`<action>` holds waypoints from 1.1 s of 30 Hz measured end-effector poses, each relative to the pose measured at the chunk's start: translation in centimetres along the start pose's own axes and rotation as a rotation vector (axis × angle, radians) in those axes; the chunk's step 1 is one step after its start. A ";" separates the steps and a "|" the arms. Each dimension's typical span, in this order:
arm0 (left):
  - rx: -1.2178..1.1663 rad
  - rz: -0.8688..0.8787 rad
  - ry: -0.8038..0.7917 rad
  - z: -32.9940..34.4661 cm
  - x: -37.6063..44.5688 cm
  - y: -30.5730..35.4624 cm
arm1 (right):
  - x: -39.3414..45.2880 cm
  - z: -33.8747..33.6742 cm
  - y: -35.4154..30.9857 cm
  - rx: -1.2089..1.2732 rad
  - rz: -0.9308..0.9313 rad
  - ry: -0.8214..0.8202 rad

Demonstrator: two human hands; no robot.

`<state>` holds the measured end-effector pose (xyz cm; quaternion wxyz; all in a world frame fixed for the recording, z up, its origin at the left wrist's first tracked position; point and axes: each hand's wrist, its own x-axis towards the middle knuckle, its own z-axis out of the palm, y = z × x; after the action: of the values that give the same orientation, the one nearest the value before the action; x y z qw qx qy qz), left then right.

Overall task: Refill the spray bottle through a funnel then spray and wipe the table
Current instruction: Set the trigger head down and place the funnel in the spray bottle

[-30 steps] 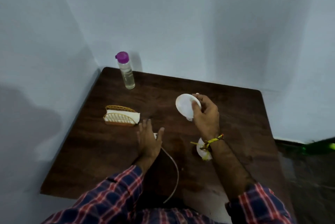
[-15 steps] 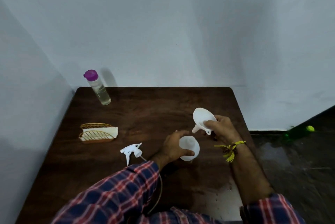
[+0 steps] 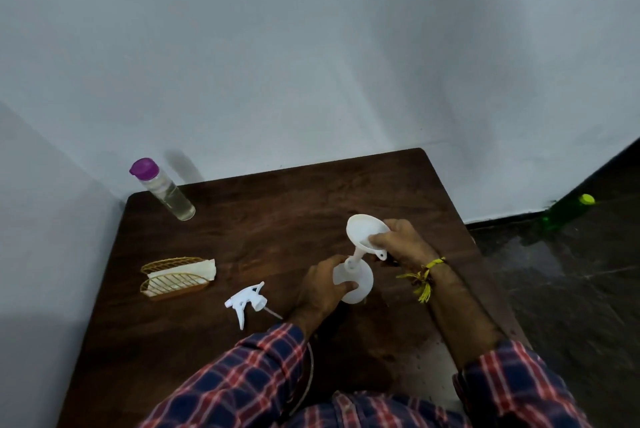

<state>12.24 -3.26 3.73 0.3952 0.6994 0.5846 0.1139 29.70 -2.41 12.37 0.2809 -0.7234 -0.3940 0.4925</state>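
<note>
A white spray bottle body stands on the dark wooden table, gripped from the left by my left hand. My right hand holds a white funnel by its rim, and the spout sits in the bottle's neck, tilted. The white trigger spray head with its dip tube lies loose on the table, left of my left hand. A clear bottle of liquid with a purple cap stands at the far left corner.
A gold wire holder with white napkins sits at the table's left side. Grey walls close off the left and far edges. On the dark floor at the right lies a green bottle with a yellow cap.
My left hand left the spray head on the table and took hold of the bottle. My right hand brought the funnel down until its spout entered the bottle's neck.
</note>
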 end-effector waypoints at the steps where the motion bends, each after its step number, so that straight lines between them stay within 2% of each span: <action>1: 0.008 0.003 -0.002 0.0 0.0 0.0 | -0.1 0.1 0.1 0.007 -0.006 -0.003; 5: 0.004 0.020 -0.004 -0.1 0.1 0.1 | -0.3 0.9 0.5 -0.045 -0.021 0.015; 10: -0.107 -0.016 0.049 0.2 -0.3 -0.1 | -1.1 4.0 1.2 -0.348 -0.141 0.115; 13: -0.148 -0.005 0.066 0.1 -0.5 -0.3 | -1.1 4.6 1.0 -0.427 -0.188 0.092; 18: -0.199 0.021 0.074 0.3 -0.7 -0.2 | -0.8 3.2 1.2 -0.402 -0.217 0.048; 23: -0.199 0.019 0.105 0.5 -1.0 -0.1 | -1.4 3.0 1.1 -0.416 -0.272 0.174; 28: -0.105 -0.021 0.153 0.3 -1.3 -0.2 | -1.8 3.1 0.9 -0.437 -0.352 0.187; 33: -0.013 -0.029 0.142 0.3 -0.9 -0.4 | -1.7 3.5 0.7 -0.427 -0.339 0.161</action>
<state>11.91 -4.17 3.49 0.3589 0.6782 0.6206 0.1614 26.29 -4.13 11.43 0.2311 -0.7269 -0.5804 0.2853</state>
